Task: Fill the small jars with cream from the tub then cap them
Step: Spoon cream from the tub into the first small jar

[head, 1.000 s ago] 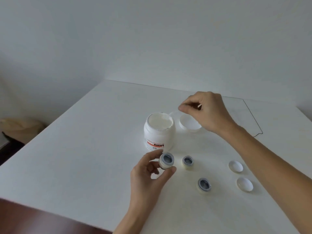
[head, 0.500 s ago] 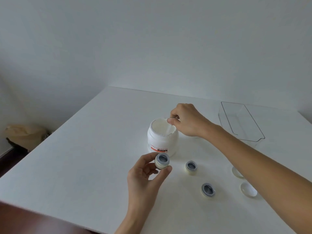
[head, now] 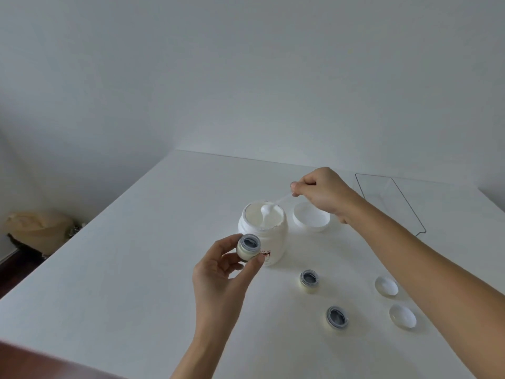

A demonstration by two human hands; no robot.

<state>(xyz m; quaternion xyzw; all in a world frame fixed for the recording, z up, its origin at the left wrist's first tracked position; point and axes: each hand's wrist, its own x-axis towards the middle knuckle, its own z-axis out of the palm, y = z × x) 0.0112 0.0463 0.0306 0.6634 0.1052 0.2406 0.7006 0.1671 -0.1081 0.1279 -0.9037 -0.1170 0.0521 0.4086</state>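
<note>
An open white tub [head: 273,242] of cream stands mid-table. My right hand [head: 322,191] pinches a small clear spatula [head: 281,200] whose tip, loaded with a blob of cream, is just above the tub's mouth. My left hand [head: 218,272] holds one small open jar [head: 248,247] up in front of the tub. Two more small open jars [head: 309,281] [head: 337,320] stand on the table to the right. Two small white caps [head: 386,286] [head: 403,316] lie further right, partly beside my right forearm.
The tub's white lid [head: 310,218] lies upside down behind and right of the tub. A clear plastic tray [head: 393,198] sits at the back right. The white table [head: 123,269] has edges at the left and front; a tan bag [head: 38,225] lies on the floor left.
My right hand moved from the lid to the tub, dipped the spatula and lifted it with cream. My left hand raised the small jar closer to the tub.
</note>
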